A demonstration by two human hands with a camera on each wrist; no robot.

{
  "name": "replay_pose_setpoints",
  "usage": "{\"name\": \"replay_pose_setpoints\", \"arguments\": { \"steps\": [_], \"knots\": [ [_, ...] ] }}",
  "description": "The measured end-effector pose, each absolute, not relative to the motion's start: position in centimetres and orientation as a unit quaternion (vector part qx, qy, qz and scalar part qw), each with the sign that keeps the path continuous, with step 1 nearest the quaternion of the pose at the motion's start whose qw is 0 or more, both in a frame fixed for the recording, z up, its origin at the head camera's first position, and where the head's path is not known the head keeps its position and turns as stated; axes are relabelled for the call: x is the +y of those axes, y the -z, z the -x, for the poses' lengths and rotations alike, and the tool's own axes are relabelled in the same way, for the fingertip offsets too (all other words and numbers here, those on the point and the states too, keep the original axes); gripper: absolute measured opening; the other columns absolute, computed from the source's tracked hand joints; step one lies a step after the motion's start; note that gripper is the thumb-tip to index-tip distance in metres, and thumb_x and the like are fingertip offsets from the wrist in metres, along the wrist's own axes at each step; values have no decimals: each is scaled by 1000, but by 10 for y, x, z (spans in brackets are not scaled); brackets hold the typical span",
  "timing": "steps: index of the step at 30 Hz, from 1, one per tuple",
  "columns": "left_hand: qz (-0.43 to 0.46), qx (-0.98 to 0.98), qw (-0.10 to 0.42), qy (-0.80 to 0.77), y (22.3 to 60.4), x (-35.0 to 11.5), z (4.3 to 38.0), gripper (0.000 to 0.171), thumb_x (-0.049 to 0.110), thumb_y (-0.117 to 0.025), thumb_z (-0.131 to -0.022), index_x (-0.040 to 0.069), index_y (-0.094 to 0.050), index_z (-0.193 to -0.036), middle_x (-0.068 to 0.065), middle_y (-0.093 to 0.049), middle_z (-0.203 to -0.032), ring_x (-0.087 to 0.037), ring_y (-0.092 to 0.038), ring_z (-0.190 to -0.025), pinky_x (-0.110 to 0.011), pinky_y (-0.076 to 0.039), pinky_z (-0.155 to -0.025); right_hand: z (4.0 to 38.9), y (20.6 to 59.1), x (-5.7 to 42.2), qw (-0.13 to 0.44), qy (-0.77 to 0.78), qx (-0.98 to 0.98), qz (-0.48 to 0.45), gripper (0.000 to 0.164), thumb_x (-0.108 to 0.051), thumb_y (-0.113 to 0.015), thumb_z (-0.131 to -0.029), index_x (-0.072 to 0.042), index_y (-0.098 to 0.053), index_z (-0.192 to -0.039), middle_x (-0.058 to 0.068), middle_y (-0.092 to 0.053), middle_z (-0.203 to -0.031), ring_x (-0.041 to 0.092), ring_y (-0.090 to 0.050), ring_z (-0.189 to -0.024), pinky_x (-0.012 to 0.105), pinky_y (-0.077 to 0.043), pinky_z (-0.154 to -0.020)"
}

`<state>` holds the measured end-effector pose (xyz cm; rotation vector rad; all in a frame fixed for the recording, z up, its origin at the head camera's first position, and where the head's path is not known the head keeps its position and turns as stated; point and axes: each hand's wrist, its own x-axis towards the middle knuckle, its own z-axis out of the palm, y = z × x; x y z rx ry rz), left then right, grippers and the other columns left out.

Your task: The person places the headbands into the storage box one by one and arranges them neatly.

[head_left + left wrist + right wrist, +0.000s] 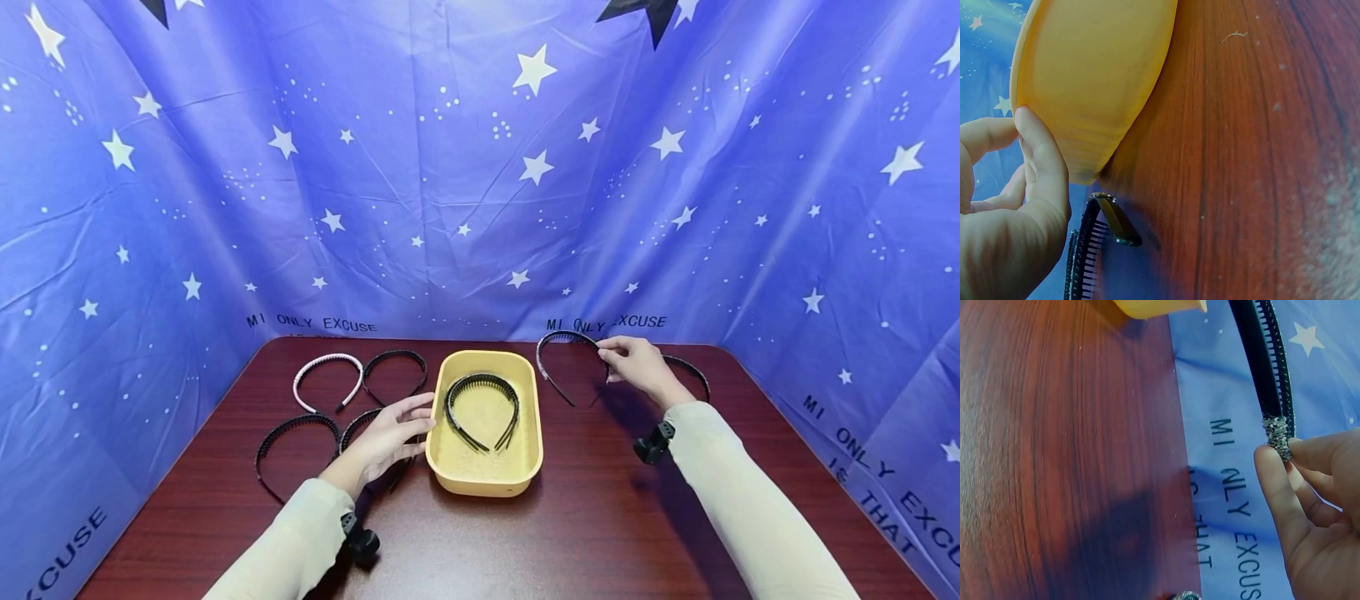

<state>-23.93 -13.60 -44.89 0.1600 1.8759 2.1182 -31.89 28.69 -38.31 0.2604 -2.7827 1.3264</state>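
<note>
In the head view my left hand is at the left rim of a yellow plastic bin, thumb and a finger pinching that rim. Two black toothed headbands lie nested inside the bin, their ends toward me. My right hand pinches one arm of another black toothed headband between thumb and fingers, holding it raised to the right of the bin. Silvery glitter covers the pinched part in the right wrist view.
Left of the bin lie a pale headband and several black ones, one partly under my left hand. Another dark headband shows behind my right wrist. A blue starred cloth hangs round the dark red wooden table.
</note>
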Motion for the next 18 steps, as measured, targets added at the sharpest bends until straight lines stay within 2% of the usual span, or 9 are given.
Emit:
{"name": "replay_pose_setpoints", "arguments": {
  "steps": [5, 10, 18],
  "knots": [
    [-53, 654, 154, -738, 449, -136, 240, 61, 2, -61, -96, 1, -36, -152, -28, -47, -139, -26, -58, -112, -39, -53, -87, 320, 381, 277, 18, -438, -894, -96, 32, -12, -58, -102, 5, -62, -129, 14, -69, -96, 17, -67, -75, 39, -60, -73],
    [-51, 653, 156, -740, 449, -136, 239, 60, 2, -60, -96, 2, -37, -152, -28, -47, -139, -26, -58, -112, -38, -54, -85, 321, 381, 270, 12, -456, -884, -107, 32, -10, -59, -101, 8, -61, -128, 11, -68, -93, 21, -67, -78, 34, -60, -70],
    [-56, 654, 156, -738, 449, -136, 240, 61, 2, -61, -96, 1, -36, -152, -28, -47, -138, -25, -59, -110, -35, -54, -83, 321, 383, 253, -11, -465, -877, -121, 31, -11, -59, -101, 6, -62, -127, 11, -66, -92, 21, -66, -78, 41, -60, -72]
  ]
}}
